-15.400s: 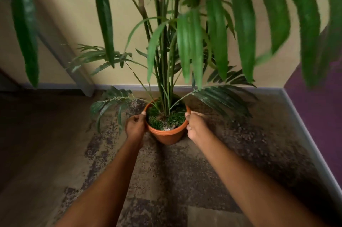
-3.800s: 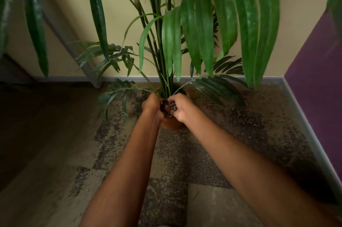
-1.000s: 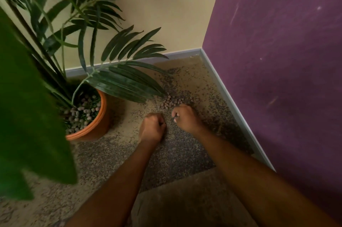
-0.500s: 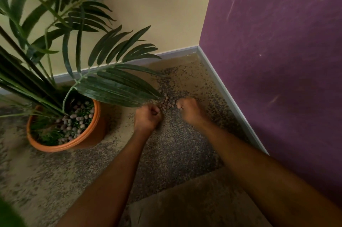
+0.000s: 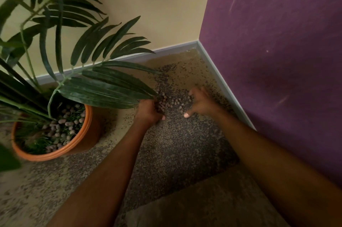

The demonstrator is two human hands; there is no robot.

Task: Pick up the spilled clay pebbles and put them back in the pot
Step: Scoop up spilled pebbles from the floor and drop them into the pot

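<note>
Many pebbles already lie in the pot [image 5: 81, 141] at left. A spilled cluster of clay pebbles [image 5: 174, 103] remains on the floor [image 5: 177, 149] between the hands. The left hand [image 5: 150, 111] cups several; the right hand [image 5: 201, 102] is spread open, empty.

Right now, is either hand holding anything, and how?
The left hand cups a small heap of clay pebbles in its palm. The right hand is spread open over the floor pebbles, holding nothing.

The clay pebbles [image 5: 173, 103] looked matt and rough, lying on a speckled, coarse-textured carpet floor [image 5: 177, 149]. The orange pot [image 5: 87, 134] appeared to be smooth plastic with a slight sheen. The palm leaves [image 5: 103, 89] looked glossy, and the purple wall [image 5: 277, 50] was matt and scuffed.
</note>
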